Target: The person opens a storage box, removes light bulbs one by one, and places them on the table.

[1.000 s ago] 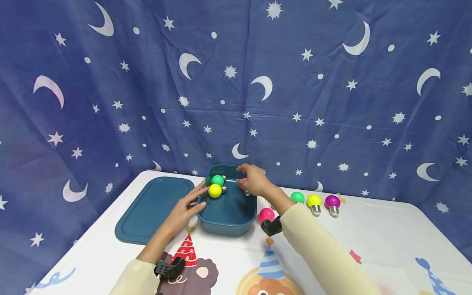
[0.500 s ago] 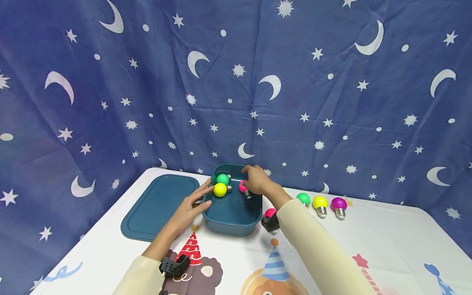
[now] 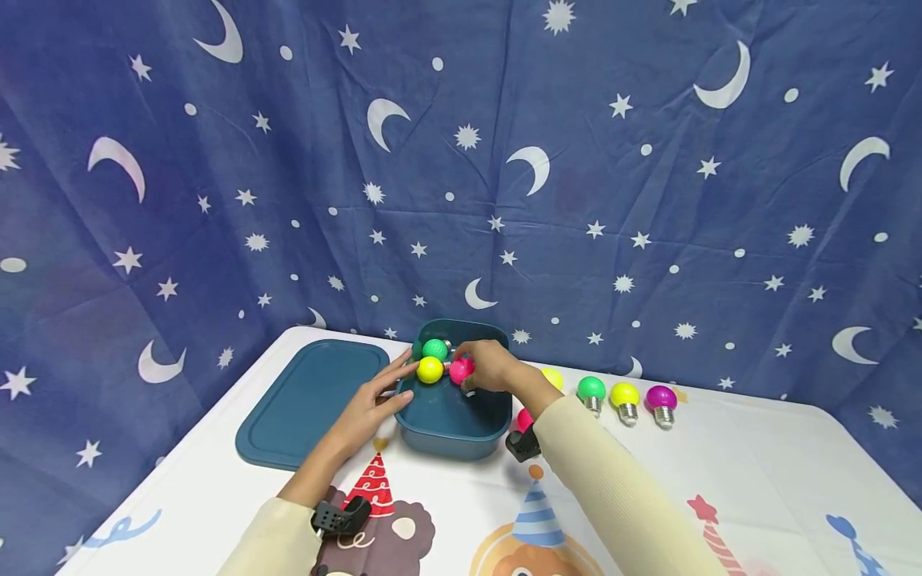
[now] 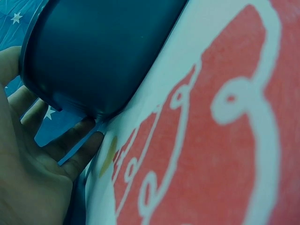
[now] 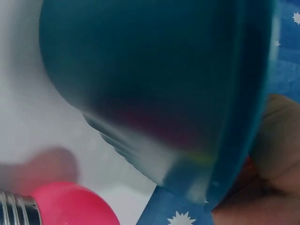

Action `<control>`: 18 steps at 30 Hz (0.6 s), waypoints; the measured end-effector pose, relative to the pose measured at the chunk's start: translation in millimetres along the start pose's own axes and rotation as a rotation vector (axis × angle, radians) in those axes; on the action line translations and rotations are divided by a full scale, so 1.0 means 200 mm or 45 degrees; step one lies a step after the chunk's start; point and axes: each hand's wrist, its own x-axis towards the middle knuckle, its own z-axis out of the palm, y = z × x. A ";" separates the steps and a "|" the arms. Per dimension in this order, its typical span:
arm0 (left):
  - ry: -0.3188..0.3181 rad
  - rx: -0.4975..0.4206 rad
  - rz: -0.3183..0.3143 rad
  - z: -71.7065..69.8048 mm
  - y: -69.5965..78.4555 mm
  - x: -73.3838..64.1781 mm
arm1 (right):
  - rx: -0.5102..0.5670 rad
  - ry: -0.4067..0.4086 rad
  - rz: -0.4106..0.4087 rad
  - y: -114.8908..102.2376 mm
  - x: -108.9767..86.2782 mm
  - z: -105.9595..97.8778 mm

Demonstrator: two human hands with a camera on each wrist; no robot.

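Note:
In the head view a blue plastic box (image 3: 450, 448) stands on the table. My right hand (image 3: 492, 368) reaches over its right side, gripping a pink light bulb (image 3: 462, 370) inside. The box wall hides most of that hand in the right wrist view. A green bulb (image 3: 435, 350) and a yellow bulb (image 3: 430, 370) lie at the box's left side, the yellow one right beside the pink bulb. My left hand (image 3: 369, 410) rests along the box's left wall with extended fingers. In the left wrist view, the left fingers (image 4: 70, 140) spread against the outside of the box.
A flat blue lid (image 3: 310, 408) lies left of the box. To the right are a green bulb (image 3: 591, 390), a yellow bulb (image 3: 625, 395) and a purple bulb (image 3: 661, 399). Another pink bulb (image 5: 75, 204) lies beside the box. A patterned blue curtain (image 3: 461, 160) hangs behind the table.
My right hand has moved left inside the box and brought the pink bulb over toward the yellow one. The left hand keeps its place at the box wall while the head view has shifted slightly.

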 end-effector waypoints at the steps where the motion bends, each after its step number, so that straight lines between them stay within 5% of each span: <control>1: 0.000 -0.008 -0.002 0.00 0.00 0.00 | 0.007 -0.003 -0.005 0.00 0.00 0.00; 18: -0.006 -0.079 -0.018 0.00 0.00 0.00 | -0.018 -0.113 -0.075 0.02 -0.02 0.03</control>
